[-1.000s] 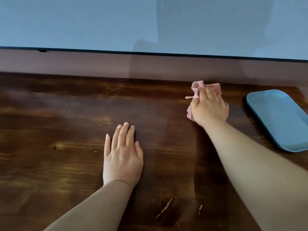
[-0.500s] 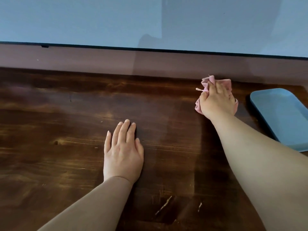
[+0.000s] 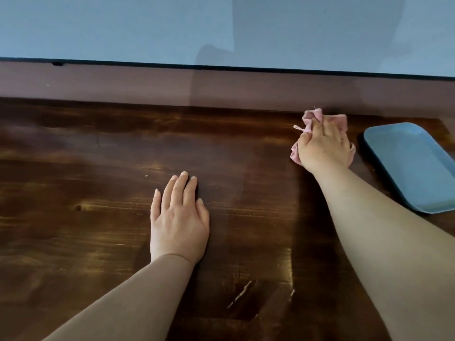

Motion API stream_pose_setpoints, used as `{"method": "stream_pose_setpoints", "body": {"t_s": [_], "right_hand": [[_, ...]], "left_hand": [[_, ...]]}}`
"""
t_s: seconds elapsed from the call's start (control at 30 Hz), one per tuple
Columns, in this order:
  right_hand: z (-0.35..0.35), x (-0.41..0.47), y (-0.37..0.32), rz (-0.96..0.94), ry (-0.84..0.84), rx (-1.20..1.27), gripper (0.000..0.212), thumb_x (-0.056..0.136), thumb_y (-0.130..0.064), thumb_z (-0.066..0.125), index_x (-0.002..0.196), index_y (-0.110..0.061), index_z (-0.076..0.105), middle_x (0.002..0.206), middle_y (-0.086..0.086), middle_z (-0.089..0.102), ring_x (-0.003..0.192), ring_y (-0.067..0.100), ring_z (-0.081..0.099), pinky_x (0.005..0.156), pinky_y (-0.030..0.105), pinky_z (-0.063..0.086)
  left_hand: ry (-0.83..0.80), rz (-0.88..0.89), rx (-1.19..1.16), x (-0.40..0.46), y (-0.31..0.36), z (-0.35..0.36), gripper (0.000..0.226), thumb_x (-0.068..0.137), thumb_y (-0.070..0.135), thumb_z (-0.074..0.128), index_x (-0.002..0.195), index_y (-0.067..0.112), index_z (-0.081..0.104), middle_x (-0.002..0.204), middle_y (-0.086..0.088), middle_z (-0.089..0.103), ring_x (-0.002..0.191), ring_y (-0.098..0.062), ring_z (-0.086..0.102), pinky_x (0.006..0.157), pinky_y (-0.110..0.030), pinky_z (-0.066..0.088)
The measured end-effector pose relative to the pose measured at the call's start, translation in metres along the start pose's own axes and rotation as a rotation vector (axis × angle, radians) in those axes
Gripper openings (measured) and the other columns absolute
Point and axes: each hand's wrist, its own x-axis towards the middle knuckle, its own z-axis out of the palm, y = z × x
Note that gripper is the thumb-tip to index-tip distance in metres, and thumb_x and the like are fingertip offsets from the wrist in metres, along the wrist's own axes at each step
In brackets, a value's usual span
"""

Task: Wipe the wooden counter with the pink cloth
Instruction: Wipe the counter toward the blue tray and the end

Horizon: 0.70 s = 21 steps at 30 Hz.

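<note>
The right hand point(image 3: 323, 146) presses a bunched pink cloth point(image 3: 312, 119) down onto the dark wooden desk point(image 3: 98, 156) close to its far edge, towards the far right corner. Its fingers point(image 3: 330, 126) are curled over the top of the cloth and grip it, so that folds of pink fabric stick out beyond the fingertips, beside the thumb and under the heel of the hand; a thin loose thread trails off the cloth to the left. The far tip of the cloth lies just at the raised brown back rail point(image 3: 147, 82) that runs along the desk's far edge, below a pale blue wall point(image 3: 123, 25). Just beside the right hand, nearer the desk's right edge, a blue tray point(image 3: 413, 166) lies flat on the wood, apart from the cloth by a narrow strip of bare desk. The left hand point(image 3: 178, 217) rests palm down in the middle of the desk, well apart from the cloth, its fingers straight and close together and holding nothing; a brown sleeve point(image 3: 138, 299) covers that arm up to the wrist. The right forearm is bare. Pale scratches point(image 3: 240, 295) mark the wood towards the near edge, between the two arms.
</note>
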Motion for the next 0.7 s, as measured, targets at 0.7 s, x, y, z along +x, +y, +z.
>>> {"method": "stream_pose_setpoints", "body": {"t_s": [0.7], "right_hand": [[-0.011,0.009,0.033,-0.093,-0.007,-0.048,0.052,0.105,-0.04,0.023,0.155,-0.034,0.032,0.159,0.002,0.037,0.146,0.028,0.033,0.12,0.051,0.028]], "left_hand": [[0.037,-0.009,-0.012,0.001,0.0,0.002,0.049,0.099,0.03,0.04,0.146,0.017,0.045,0.155,0.002,0.038,0.147,-0.016,0.025,0.122,-0.043,0.014]]}}
